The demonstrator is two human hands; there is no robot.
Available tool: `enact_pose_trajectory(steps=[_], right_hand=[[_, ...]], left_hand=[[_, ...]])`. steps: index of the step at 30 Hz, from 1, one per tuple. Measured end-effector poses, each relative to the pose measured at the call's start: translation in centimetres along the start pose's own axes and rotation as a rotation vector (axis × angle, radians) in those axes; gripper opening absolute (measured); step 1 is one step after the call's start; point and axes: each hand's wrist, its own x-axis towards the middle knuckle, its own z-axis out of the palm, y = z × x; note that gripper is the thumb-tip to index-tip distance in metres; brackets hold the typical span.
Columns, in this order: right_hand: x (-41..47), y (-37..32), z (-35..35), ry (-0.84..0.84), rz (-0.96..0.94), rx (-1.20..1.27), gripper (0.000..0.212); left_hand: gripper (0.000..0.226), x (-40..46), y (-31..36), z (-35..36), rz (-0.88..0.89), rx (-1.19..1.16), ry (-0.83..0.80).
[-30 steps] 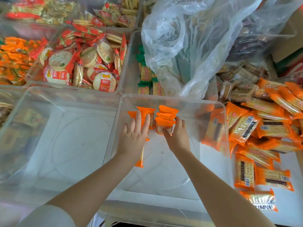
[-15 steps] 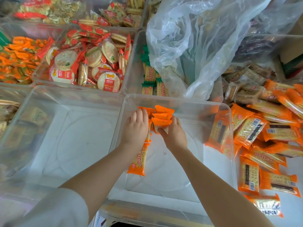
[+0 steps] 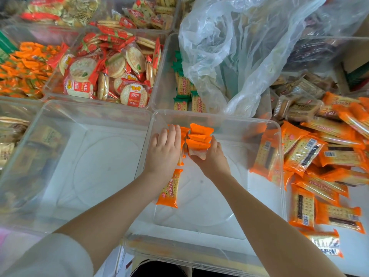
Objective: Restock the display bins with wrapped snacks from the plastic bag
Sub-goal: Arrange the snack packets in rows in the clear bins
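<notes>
Round rice cracker packs [image 3: 134,94] in the red-trimmed bin read 雪饼 and "151亿". The orange cracker packs have white Chinese lettering I can't fully make out. Inside the clear bin [image 3: 278,156] there's one orange pack [image 3: 169,189] lying flat, plus about three upright packs [image 3: 198,139] by the far wall. Left hand [image 3: 164,151] lies fingers-straight against more orange packs, count hidden. Right hand [image 3: 212,158] curls around the upright ones. Plastic bag [image 3: 239,52] slumps behind the bin; loose orange packs [image 3: 323,156] piled to the right.
</notes>
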Motion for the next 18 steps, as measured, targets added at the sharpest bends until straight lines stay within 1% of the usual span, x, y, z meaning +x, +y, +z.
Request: enact_pose_trajectory(steps=[1, 2, 3, 4, 6, 7, 8, 10, 11, 13, 15, 18], right_hand=[[-0.3, 0.1, -0.2, -0.005, 0.041, -0.013, 0.083], [-0.9, 0.4, -0.5, -0.009, 0.09, -0.032, 0.086], [-1.4, 0.7, -0.5, -0.011, 0.129, -0.055, 0.081], [-2.0, 0.9, -0.4, -0.021, 0.141, -0.081, 0.072], [-3.2, 0.9, 0.5, -0.127, 0.082, -0.125, 0.05], [-3.7, 0.7, 1.4, -0.2, 0.029, -0.141, 0.046], [-4.1, 0.4, 2.4, -0.264, -0.024, -0.151, 0.047], [-4.6, -0.5, 4.3, -0.317, -0.082, -0.198, 0.056], [-4.6, -0.9, 4.9, -0.298, -0.076, -0.226, 0.059], [-4.1, -1.5, 5.1, -0.212, -0.021, -0.211, 0.055], [-3.4, -1.8, 4.0, -0.122, -0.001, -0.187, 0.048], [-2.7, -1.9, 1.2, 0.033, -0.011, -0.248, 0.034]], left_hand=[[0.058, -0.2, -0.4, -0.7, 0.028, -0.037, 0.024], [0.05, -0.4, -0.9, -1.4, 0.074, -0.084, 0.054], [0.042, -0.7, -1.5, -2.1, 0.132, -0.142, 0.091], [0.034, -1.1, -2.1, -2.6, 0.186, -0.207, 0.124], [0.022, -1.9, -3.6, -3.3, 0.25, -0.331, 0.17], [0.023, -2.3, -4.2, -3.5, 0.25, -0.39, 0.167], [0.027, -2.8, -4.8, -3.5, 0.222, -0.446, 0.15], [0.04, -3.8, -5.8, -3.3, 0.125, -0.537, 0.11], [0.044, -4.2, -6.0, -3.0, 0.1, -0.568, 0.102], [0.047, -4.8, -6.2, -2.2, 0.14, -0.596, 0.11], [0.041, -4.8, -6.1, -1.7, 0.217, -0.613, 0.115], [0.025, -4.0, -5.9, -1.4, 0.273, -0.591, 0.107]])
